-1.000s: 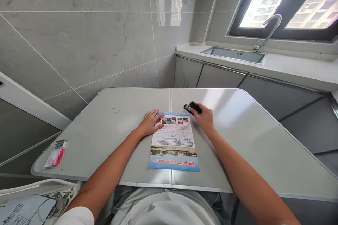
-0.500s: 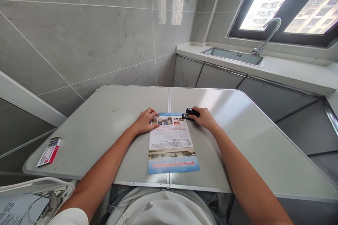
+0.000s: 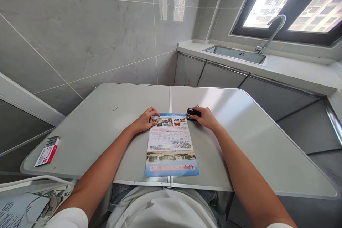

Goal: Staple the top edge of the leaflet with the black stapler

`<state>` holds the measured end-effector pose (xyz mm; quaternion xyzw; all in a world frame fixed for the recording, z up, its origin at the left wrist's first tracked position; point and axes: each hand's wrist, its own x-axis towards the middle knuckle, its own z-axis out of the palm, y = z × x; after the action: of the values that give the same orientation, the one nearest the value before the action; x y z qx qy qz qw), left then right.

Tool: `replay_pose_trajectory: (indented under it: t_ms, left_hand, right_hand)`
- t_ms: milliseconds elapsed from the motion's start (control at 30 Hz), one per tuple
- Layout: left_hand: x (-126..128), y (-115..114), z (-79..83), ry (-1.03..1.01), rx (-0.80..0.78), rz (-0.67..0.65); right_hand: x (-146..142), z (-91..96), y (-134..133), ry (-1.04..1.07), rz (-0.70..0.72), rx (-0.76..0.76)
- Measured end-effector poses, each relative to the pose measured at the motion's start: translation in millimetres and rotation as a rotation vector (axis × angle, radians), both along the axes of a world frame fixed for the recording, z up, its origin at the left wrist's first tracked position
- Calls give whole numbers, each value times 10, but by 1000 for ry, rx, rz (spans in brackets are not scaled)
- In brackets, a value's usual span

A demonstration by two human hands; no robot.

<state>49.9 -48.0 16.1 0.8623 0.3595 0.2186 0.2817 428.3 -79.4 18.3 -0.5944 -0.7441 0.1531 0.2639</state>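
Two hands | left hand [image 3: 144,121] flat on flyer [image 3: 171,146] | right hand [image 3: 207,118] grasps stapler [image 3: 192,113] at flyer's corner

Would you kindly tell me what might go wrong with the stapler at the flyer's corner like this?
The left hand pins only the far left corner of the flyer, so the sheet may pivot while the right hand holds the stapler at the far right corner. Its near edge lies at the front edge of the table and might slide off.
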Motion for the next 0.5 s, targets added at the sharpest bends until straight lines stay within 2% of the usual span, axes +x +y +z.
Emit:
replay_pose_trajectory:
  t_ms: [200, 333, 400, 500]
  left_hand:
    - [-2, -13, 35, 2, -22, -31]
    - [-16, -20, 51, 26, -27, -64]
    - [-9, -27, 39, 55, 40, -47]
    - [54, -51, -1, 133, 225, -45]
  right_hand:
    - [-5, 10, -10, -23, 9, 23]
    - [2, 11, -24, 12, 89, 43]
    - [-3, 10, -32, 25, 141, 46]
    - [-14, -5, -35, 29, 158, 47]
